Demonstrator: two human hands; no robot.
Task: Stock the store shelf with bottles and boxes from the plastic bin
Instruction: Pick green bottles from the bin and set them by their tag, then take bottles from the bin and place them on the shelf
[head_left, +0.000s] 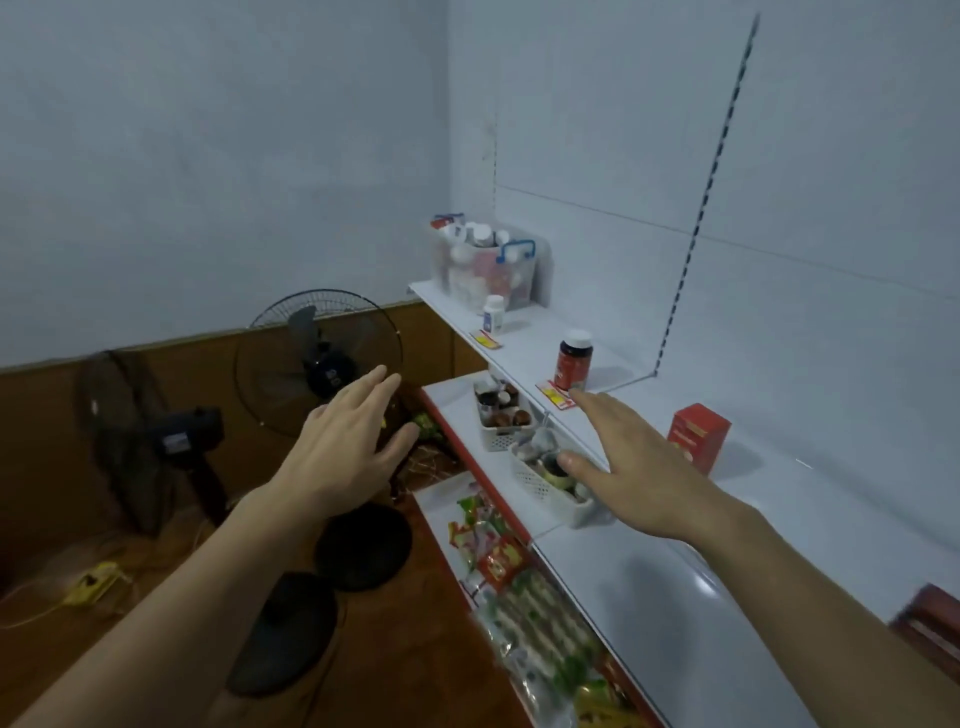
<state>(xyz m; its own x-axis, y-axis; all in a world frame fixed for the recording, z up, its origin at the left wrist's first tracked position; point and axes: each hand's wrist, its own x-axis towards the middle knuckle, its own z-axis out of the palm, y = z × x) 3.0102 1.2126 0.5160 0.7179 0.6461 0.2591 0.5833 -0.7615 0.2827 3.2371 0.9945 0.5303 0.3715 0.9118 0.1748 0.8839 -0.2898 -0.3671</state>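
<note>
Both hands are reaching forward with fingers spread and holding nothing: the left hand (348, 452) is hovering over the floor beside the shelf (675, 587), the right hand (639, 467) over its front edge. Just beyond the right fingertips a red bottle (573, 362) is standing, with a red box (697, 436) to its right. Farther along, a white bottle (492, 314) is standing before the bin (485, 267), which is sitting at the shelf's far end.
</note>
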